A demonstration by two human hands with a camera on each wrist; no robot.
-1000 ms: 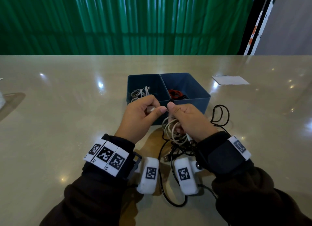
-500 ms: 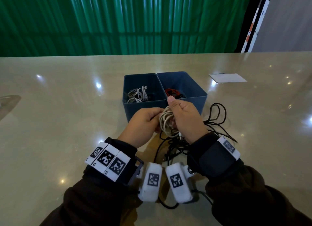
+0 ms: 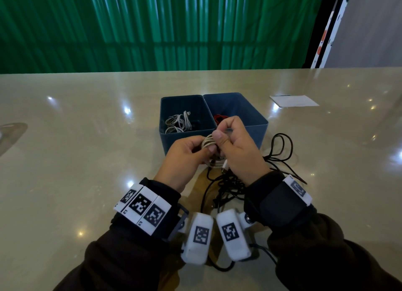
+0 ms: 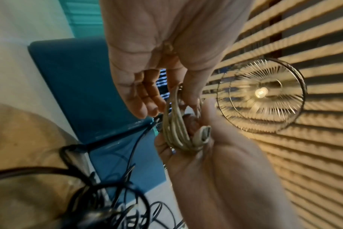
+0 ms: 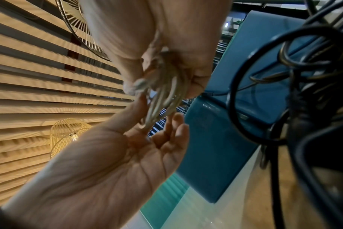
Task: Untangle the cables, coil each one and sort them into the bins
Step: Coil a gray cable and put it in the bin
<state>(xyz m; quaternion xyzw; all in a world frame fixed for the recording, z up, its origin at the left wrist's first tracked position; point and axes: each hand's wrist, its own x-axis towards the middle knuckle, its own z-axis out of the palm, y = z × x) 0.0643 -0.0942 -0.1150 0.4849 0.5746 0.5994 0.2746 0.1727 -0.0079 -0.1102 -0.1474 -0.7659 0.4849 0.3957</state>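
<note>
Beige cable coil (image 3: 208, 143) sits pinched between left hand (image 3: 185, 158) and right hand (image 3: 238, 151), just before the blue bins (image 3: 261, 125).

Two bins (image 3: 212, 116) stand side by side at the table's (image 3: 65, 160) centre, each holding coiled cables. Just before them, both hands meet around a cable coil (image 3: 208, 142); a cable tangle (image 3: 230, 182) lies beneath. A paper (image 3: 293, 100) lies right.

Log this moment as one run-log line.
step: coiling | left hand: holds white cable coil | right hand: pinches same coil | black cables: tangled on table
</note>
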